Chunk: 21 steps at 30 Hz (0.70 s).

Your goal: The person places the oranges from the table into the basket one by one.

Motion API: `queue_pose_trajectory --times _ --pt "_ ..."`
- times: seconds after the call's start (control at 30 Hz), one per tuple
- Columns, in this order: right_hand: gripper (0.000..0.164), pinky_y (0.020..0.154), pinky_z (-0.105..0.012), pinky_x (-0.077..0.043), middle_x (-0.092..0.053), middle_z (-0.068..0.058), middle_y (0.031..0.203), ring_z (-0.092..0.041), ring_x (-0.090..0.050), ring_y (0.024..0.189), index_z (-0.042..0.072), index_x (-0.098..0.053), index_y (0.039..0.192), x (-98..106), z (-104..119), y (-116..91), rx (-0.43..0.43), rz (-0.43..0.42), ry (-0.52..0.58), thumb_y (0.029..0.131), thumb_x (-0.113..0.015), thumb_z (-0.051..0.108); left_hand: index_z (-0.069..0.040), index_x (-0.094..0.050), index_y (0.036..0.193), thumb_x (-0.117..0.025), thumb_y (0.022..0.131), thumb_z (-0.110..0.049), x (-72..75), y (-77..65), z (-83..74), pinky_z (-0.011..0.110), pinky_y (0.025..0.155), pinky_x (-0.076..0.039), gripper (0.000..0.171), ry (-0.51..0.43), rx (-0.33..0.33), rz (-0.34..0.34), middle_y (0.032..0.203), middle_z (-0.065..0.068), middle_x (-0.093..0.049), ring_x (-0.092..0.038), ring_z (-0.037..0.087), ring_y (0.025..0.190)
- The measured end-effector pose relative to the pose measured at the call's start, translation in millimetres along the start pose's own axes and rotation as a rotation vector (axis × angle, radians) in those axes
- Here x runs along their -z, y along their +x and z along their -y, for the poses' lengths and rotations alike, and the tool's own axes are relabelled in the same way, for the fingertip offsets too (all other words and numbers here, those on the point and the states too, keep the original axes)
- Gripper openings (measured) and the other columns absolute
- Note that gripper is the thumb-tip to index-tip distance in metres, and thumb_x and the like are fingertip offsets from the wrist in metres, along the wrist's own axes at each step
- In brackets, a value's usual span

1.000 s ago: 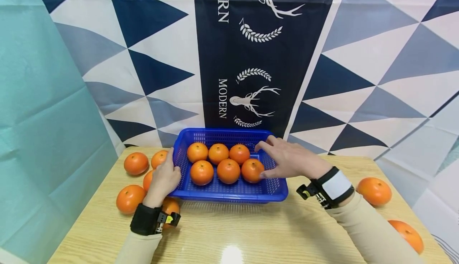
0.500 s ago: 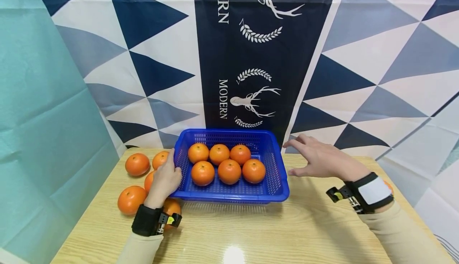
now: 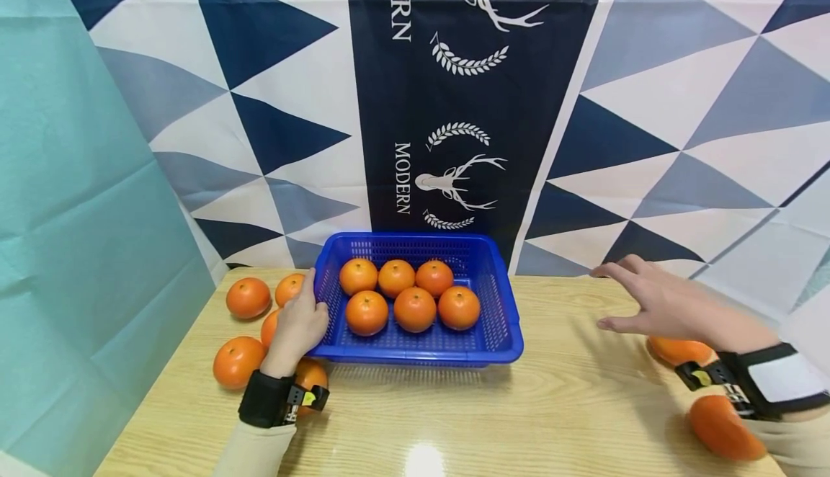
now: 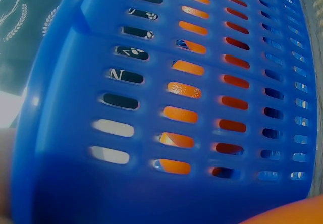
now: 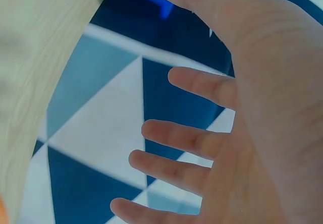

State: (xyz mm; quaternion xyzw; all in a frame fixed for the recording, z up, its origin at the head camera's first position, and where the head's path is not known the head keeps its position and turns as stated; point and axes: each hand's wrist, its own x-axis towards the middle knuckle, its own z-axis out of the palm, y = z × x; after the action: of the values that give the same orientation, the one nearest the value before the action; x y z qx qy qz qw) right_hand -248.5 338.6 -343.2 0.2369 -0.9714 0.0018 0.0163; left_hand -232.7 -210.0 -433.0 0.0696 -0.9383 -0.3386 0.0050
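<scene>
A blue plastic basket [image 3: 415, 354] with slotted walls stands at the back of the table, holding several oranges [image 3: 415, 310] in two rows. My left hand [image 3: 298, 326] holds its left rim; in the left wrist view the basket's wall [image 4: 146, 183] fills most of the picture, and most of that hand is out of sight. Over the right side of the table hovers my right hand [image 3: 674, 308], its fingers spread and nothing in them. Two oranges lie near it: one orange [image 3: 681, 349] partly behind the hand, another orange [image 3: 716, 426] below the wrist.
Several loose oranges [image 3: 238, 363] lie on the wooden table [image 3: 493, 419] left of the basket, some partly hidden by the left hand and wrist. A patterned cloth [image 3: 454, 102] hangs right behind the table, and a teal sheet [image 3: 97, 246] hangs at the left.
My right hand has moved from the basket, where it was by the front right orange, out to the right over the table. My left hand has stayed on the rim.
</scene>
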Motion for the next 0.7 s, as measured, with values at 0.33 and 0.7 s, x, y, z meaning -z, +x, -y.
queue_pose_trajectory --times 0.33,0.7 --pt "0.086 0.076 -0.054 -0.063 -0.058 -0.039 0.14 -0.041 -0.067 0.104 0.003 -0.06 0.149 2.2 -40.4 -42.0 -0.123 0.015 -0.021 0.086 -0.095 0.051 -0.002 -0.02 0.179 -0.046 0.109 -0.017 -20.6 27.4 32.4 0.074 0.105 -0.059 0.077 0.019 -0.045 -0.058 0.159 0.038 -0.059 -0.074 0.049 0.109" --pt "0.084 0.07 -0.047 -0.059 -0.061 -0.039 0.134 -0.035 -0.065 0.096 0.0 -0.06 0.148 -9.4 -52.2 -48.2 -0.156 0.059 -0.01 0.088 -0.094 0.049 -0.003 -0.016 0.18 -0.046 0.109 -0.017 -13.3 20.3 21.8 0.074 0.103 -0.059 0.078 0.016 -0.022 -0.034 0.158 0.038 -0.059 -0.073 0.049 0.108"
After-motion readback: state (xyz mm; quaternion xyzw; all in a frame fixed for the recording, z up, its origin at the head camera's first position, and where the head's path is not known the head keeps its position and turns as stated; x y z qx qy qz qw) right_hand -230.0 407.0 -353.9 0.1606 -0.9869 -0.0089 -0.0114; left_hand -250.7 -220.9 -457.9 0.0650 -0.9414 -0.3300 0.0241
